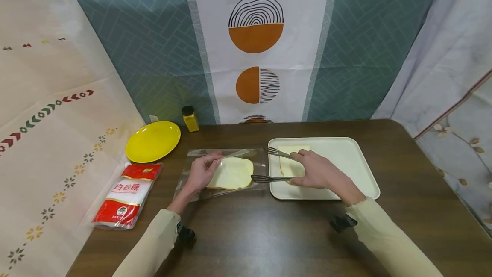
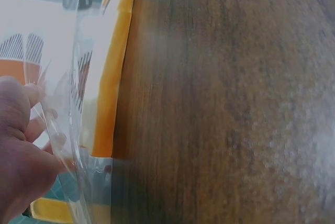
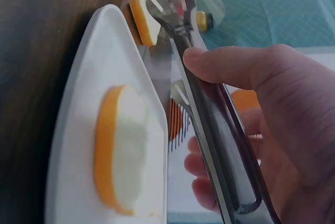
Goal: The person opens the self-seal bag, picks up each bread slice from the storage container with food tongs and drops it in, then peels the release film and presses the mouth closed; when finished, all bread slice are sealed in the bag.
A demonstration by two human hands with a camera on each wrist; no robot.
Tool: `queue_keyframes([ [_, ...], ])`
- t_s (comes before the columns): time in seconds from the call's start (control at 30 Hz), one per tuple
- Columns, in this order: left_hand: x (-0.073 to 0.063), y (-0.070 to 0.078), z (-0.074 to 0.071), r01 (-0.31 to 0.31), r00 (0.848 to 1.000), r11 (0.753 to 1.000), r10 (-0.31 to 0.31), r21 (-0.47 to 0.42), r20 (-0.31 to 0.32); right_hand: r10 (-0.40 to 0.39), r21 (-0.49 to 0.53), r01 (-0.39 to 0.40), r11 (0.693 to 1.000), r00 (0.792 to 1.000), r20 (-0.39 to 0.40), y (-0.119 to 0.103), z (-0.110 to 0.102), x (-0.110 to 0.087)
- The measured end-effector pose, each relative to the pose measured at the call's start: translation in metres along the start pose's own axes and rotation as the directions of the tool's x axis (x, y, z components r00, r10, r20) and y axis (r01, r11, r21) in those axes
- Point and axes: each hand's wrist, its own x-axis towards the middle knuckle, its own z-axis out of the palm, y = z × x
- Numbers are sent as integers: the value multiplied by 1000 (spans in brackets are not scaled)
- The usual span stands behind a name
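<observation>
A slice of bread (image 1: 232,173) lies in a clear plastic bag (image 1: 259,155) on the table. My left hand (image 1: 203,170) pinches the upper edge of the bag; in the left wrist view the clear film (image 2: 73,130) passes between thumb and fingers. Metal tongs (image 3: 209,114) are gripped by my right hand (image 1: 319,170), above the left side of a white tray (image 1: 347,153). The tongs point left with their two ends spread apart, one by the bag's right edge and the bread. Another bread slice (image 3: 131,153) lies flat on the tray, partly hidden by my right hand in the head view.
At the back left sit a yellow plate (image 1: 153,142) and a small yellow bottle with a black lid (image 1: 191,119). A red and white sugar packet (image 1: 128,195) lies at the table's left edge. Patterned curtains (image 1: 161,54) rise behind the table.
</observation>
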Motion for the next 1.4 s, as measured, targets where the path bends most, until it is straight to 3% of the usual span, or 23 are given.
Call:
queue_keyframes([
  [0.2,-1,0,-1,-20,1000,1000,20,6,2,109,14,-108,994,988,-112,7,2,-22],
  [0.43,-1,0,-1,17,1000,999,-17,29,14,219,16,-221,975,950,-222,7,7,-44],
  [0.7,-1,3,-1,0,1000,1000,0,19,10,376,65,-373,926,883,-281,1,16,-67],
  [0.83,-1,3,-1,25,999,999,-26,23,20,438,93,-431,897,846,-305,-7,22,-76],
  [0.93,0,3,-1,44,999,998,-45,36,24,459,100,-453,886,823,-334,-11,27,-81],
  [1.1,0,2,-1,12,1000,999,-13,43,15,473,98,-475,875,791,-387,-20,35,-87],
  [1.4,-1,4,-3,2,1000,999,-3,51,14,436,56,-481,875,731,-524,-32,54,-89],
])
